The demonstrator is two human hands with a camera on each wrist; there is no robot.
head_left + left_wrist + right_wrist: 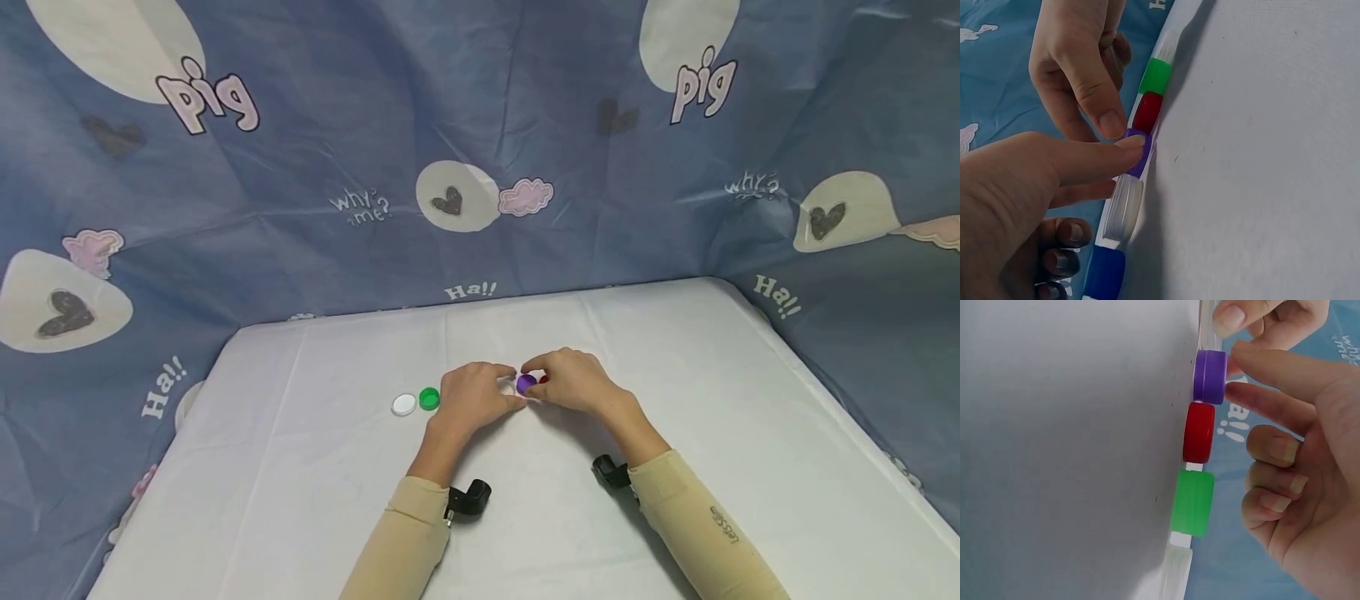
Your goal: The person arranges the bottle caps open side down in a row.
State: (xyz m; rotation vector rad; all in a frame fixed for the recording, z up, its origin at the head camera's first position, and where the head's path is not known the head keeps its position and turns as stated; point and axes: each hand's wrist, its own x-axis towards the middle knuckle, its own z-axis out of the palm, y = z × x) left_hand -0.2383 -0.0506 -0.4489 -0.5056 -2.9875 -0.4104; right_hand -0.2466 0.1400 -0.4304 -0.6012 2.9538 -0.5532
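A small purple round cap lies on the white table between the two hands. My left hand comes from the left, its thumb overlapping the purple cap in the left wrist view, index finger on the far side. My right hand faces it, thumb and index finger spread right at the cap's upper rim, the other fingers curled in. Beside the purple cap stand a clear cap and a red cap. Neither hand is visibly closed round a cap.
The caps form a row. A blue cap is left of the clear one; a green cap and another clear cap are beyond the red one. Farther left lie another green cap and a white one. A patterned blue cloth hangs behind.
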